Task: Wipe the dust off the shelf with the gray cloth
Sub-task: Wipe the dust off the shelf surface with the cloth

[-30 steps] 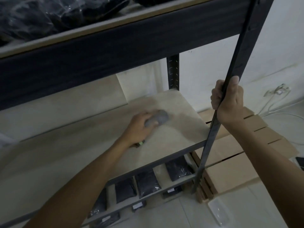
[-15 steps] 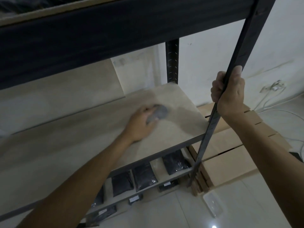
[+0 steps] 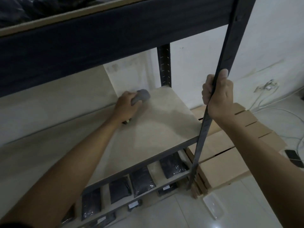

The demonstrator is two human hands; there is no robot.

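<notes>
The pale wooden shelf board (image 3: 164, 125) spans the middle of a dark metal rack. My left hand (image 3: 126, 106) reaches across the board to its back edge and presses a bunched gray cloth (image 3: 142, 95) against the surface, close to the rear wall. The fingers wrap the cloth, so only its far end shows. My right hand (image 3: 218, 94) is clenched around the rack's front right upright post (image 3: 212, 102), above the board's front corner.
A dark beam of the upper shelf (image 3: 98, 40) hangs overhead. Several black packets (image 3: 141, 181) lie on the lower shelf. Cardboard boxes (image 3: 227, 162) stand right of the rack, with white cables (image 3: 279, 111) and a clear lid (image 3: 213, 205) on the floor.
My left hand has slid the cloth away from me, from the middle of the board toward its back edge near the wall. My right hand keeps its grip on the post.
</notes>
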